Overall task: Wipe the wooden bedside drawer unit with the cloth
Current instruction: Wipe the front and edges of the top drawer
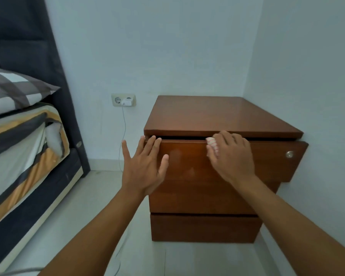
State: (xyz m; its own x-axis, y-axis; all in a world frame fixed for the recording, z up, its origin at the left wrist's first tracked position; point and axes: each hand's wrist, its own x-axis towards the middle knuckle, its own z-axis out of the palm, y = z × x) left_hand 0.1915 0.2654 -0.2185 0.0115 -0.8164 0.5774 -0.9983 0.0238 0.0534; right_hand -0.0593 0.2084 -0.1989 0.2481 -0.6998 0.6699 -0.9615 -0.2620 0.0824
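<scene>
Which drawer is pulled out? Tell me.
The top drawer, the one with the round metal knob: its front juts forward under the right hand pressing the cloth. The bottom drawer sits flush.

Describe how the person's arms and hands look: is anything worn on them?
Both forearms are bare as far as the picture shows, with no sleeve in view. The left hand and the right hand wear no glove, and no ring, watch or bracelet shows on the fingers or wrists. No marking can be seen on them.
</scene>
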